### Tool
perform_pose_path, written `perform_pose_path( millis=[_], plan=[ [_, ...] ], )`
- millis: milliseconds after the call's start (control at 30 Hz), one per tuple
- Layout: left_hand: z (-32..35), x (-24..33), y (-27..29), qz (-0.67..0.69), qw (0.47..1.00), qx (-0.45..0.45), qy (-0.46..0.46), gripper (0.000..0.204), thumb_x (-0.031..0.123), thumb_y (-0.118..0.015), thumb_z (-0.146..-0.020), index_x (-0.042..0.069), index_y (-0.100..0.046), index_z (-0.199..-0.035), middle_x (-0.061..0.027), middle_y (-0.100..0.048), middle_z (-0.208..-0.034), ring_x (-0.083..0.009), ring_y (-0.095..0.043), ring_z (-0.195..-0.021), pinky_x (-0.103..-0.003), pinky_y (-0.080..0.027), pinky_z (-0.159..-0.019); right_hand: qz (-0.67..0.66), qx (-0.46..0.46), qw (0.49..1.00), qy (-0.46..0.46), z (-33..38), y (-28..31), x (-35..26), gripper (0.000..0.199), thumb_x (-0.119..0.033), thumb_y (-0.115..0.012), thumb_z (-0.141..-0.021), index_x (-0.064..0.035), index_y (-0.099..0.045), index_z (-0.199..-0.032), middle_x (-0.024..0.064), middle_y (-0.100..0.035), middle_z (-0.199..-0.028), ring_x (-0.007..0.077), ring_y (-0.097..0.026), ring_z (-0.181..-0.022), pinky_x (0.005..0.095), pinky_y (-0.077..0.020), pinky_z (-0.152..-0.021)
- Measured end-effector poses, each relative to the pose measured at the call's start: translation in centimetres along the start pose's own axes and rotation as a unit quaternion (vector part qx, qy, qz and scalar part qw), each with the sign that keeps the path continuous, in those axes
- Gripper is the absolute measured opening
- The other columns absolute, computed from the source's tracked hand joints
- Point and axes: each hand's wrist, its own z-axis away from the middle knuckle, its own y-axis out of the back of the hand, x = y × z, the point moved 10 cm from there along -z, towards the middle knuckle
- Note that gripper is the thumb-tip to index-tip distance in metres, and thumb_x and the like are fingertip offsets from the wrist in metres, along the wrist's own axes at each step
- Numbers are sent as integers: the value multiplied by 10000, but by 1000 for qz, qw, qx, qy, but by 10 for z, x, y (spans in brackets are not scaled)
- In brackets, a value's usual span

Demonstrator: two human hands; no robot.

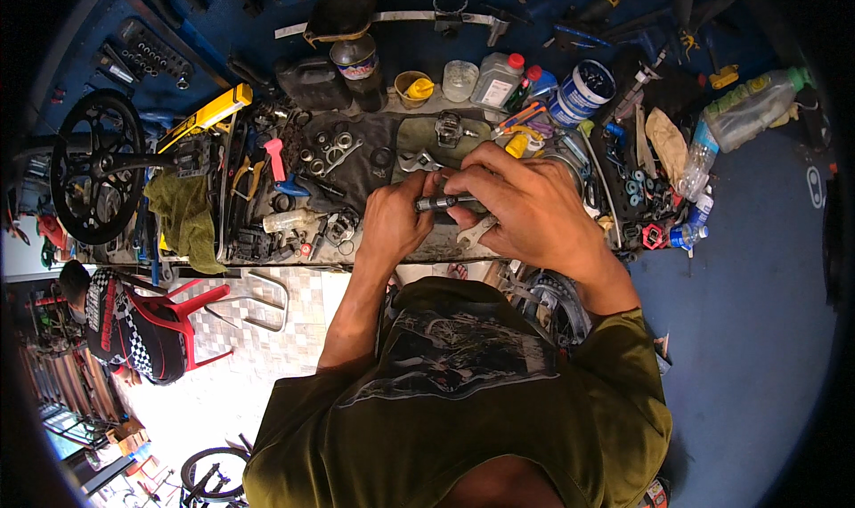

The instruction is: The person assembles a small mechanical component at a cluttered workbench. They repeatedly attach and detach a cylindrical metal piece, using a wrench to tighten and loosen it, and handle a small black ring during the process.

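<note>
My left hand (390, 221) clamps left end of short dark metal rod (438, 203), steadying it over near bench edge. My right hand (525, 207) wraps right end, fingers pinched round it for twisting purchase. Open-end wrench (474, 232) lies beneath, within reach. Farther: green rag (185, 216) left, white jars (461, 79) along blue back wall.

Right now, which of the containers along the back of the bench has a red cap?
The translucent white bottle, standing between the clear cup and the round blue-and-white tin. The yellow cup further left has no cap.
</note>
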Motion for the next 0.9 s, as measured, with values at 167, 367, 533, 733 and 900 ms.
perform_pose_path(
  millis=[167, 367, 533, 733, 900],
  plan=[
    [1, 0, -1, 8, 1000, -3, 5, 249, 51, -645, -722, 29, -599, -966, -238, -643, -759, -472, -620, -754, -518, -474, -651, -3, -3, 1000, -1, -1, -4, 1, 318, -158, -805, -726, -92, -645, -992, 42, -623, -997, 281, -676, -749, 389, -519, -608],
    [1, 0, -2, 23, 999, -14, 18, 272, 37, -638, -725, 19, -612, -995, -238, -668, -817, -470, -632, -806, -512, -490, -691, -22, 5, 1000, -6, 0, -4, 3, 328, -206, -822, -749, -85, -645, -996, 47, -632, -970, 253, -675, -741, 369, -519, -606],
    [1, 6, 7, 47, 999, 11, 7, 269, 36, -630, -759, 5, -637, -1026, -241, -689, -899, -457, -646, -861, -484, -508, -729, -139, 11, 989, -52, 1, 8, 19, 362, -222, -845, -751, -68, -650, -1015, 74, -640, -921, 227, -661, -786, 341, -519, -657],
    [0, 11, 5, 68, 998, 7, 16, 243, 49, -612, -796, -13, -641, -1030, -253, -673, -871, -457, -643, -853, -458, -512, -709, -207, 19, 978, -6, 3, 2, 31, 296, -156, -806, -787, -45, -687, -1033, 94, -654, -926, 264, -645, -826, 348, -507, -704],
    [0, 20, 3, 65, 998, 14, -3, 199, 52, -605, -811, -13, -637, -996, -279, -611, -784, -486, -599, -773, -469, -485, -640, -219, 23, 975, 5, 1, -7, 30, 275, -134, -790, -797, -59, -700, -1046, 93, -672, -949, 270, -644, -844, 362, -511, -711]
  ],
)
